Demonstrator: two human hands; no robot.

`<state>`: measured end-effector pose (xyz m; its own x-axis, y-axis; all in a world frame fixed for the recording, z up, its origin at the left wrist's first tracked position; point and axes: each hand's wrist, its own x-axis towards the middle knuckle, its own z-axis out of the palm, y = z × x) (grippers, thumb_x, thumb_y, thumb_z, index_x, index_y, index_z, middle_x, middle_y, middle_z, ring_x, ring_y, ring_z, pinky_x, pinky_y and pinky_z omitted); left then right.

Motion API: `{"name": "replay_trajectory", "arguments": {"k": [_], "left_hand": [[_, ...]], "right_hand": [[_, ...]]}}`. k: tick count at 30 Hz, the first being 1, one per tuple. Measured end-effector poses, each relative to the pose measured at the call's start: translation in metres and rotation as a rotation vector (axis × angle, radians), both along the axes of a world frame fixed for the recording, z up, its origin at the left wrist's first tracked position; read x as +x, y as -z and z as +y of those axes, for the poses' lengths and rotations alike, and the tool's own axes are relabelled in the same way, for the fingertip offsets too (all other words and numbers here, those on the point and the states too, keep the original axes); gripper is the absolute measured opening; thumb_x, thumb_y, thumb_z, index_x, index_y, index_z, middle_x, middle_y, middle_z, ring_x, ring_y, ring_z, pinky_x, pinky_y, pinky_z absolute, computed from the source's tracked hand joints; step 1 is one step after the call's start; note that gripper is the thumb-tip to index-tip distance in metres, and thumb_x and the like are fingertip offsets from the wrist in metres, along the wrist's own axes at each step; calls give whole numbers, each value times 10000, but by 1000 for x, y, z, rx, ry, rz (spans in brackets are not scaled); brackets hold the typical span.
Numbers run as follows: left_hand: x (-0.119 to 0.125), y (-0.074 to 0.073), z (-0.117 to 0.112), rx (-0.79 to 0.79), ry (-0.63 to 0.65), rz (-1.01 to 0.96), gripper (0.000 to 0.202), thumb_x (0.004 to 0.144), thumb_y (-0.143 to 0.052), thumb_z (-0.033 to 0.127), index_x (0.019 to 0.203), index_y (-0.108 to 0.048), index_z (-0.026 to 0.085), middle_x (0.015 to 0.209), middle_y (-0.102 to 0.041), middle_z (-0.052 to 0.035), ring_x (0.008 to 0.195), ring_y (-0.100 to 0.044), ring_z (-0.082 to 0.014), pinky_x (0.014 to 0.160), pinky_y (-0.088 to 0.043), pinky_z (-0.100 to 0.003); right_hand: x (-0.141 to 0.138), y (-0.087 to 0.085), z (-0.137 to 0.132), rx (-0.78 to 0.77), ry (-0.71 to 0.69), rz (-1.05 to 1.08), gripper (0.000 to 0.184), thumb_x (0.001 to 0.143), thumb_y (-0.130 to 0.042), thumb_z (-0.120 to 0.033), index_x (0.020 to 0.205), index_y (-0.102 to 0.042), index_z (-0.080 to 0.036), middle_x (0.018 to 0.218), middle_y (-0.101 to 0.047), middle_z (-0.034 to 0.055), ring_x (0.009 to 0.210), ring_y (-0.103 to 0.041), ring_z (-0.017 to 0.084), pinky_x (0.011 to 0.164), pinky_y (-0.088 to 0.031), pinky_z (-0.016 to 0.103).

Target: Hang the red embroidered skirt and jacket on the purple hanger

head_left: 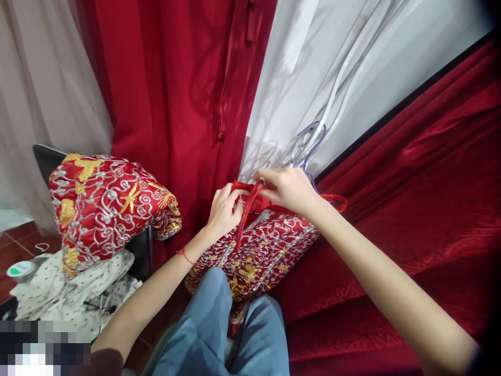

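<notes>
Red embroidered garment (262,250) lies at the centre of the frame, propped between the person's knee in jeans (211,324) and the red velvet cloth (410,219) on the right. Both hands are closed on its red strap (245,214): the left hand (223,211) pinches it from the left, and the right hand (287,189) grips it from above. A second embroidered bundle (105,209) sits on a chair (47,156) at centre left.

Both arms stretched forward; left hand (224,211) and right hand (288,189) nearly touching, my fingers (230,198) curled in, pinching.
</notes>
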<state>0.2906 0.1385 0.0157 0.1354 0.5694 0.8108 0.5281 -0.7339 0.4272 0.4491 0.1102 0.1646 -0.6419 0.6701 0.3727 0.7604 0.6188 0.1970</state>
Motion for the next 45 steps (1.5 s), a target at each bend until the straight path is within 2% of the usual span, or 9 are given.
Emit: {"name": "replay_trajectory", "arguments": {"k": [5, 10, 13, 16, 19, 22, 28, 39, 45], "left_hand": [[0, 6, -11, 6, -17, 25, 265, 903, -479, 176, 1111, -641, 204, 1120, -631, -101, 1015, -581, -248, 894, -438, -373], [4, 5, -27, 21, -33, 9, 286, 904, -461, 171, 1127, -635, 212, 1088, -631, -97, 996, -586, -240, 900, -441, -377], [8, 5, -30, 0, -64, -1, 279, 890, -487, 184, 1126, -627, 235, 1093, -626, -86, 980, -586, -240, 901, -444, -385], [12, 6, -32, 7, -85, -1, 266, 881, -500, 187, 1111, -620, 245, 1088, -618, -86, 996, -584, -249, 905, -442, -394], [15, 7, -35, 27, -117, 8, 253, 882, -506, 196, 1105, -613, 250, 1067, -607, -91, 984, -580, -254, 885, -444, -399], [18, 8, -36, 43, -135, 22, 231, 875, -524, 209, 1087, -610, 232, 1075, -603, -103, 990, -573, -263, 881, -443, -407], [21, 8, -39, 42, -112, 7, 256, 852, -550, 239, 1102, -599, 224, 1130, -601, -116, 1056, -563, -287, 918, -436, -429], [16, 4, -41, -32, -119, 17, 190, 944, -476, 282, 1041, -636, 250, 1100, -599, -86, 1033, -573, -230, 938, -421, -371], [18, 7, -36, 11, -151, -3, 173, 928, -505, 279, 942, -669, 225, 1057, -595, -82, 1020, -563, -229, 927, -405, -354]], "right_hand": [[-10, -16, 18, -518, 174, 729, 94, 882, -500, -181, 825, -574, -167, 611, -611, 15, 547, -608, 137, 580, -469, 279], [-18, -4, 50, -515, 223, 1141, 28, 910, -503, -172, 889, -521, -177, 815, -683, 77, 738, -695, 151, 744, -563, 315], [-19, 4, 68, -326, 352, 969, 159, 888, -549, -197, 1037, -525, -149, 829, -692, 86, 763, -692, 183, 735, -558, 333], [-20, 6, 77, -348, 450, 535, 134, 854, -583, -180, 980, -603, -137, 659, -662, 59, 621, -651, 196, 653, -523, 327], [-23, 7, 70, -322, 342, 247, 118, 864, -544, -153, 842, -659, -164, 643, -662, 53, 600, -627, 178, 652, -485, 304], [-25, 17, 42, -33, 192, 235, 154, 892, -516, -194, 894, -671, -192, 773, -698, 54, 714, -638, 187, 687, -466, 295], [-9, 82, -32, 361, 138, 625, 216, 947, -429, -244, 815, -599, -221, 732, -661, 69, 679, -596, 192, 667, -468, 304], [-24, 244, -40, 20, 526, 826, 155, 870, -515, -338, 743, -527, -252, 624, -659, 38, 502, -596, 217, 478, -350, 286], [-38, 285, -22, -239, 637, 1090, 207, 882, -502, -376, 878, -594, -190, 782, -721, 66, 663, -674, 188, 632, -449, 268]]}}
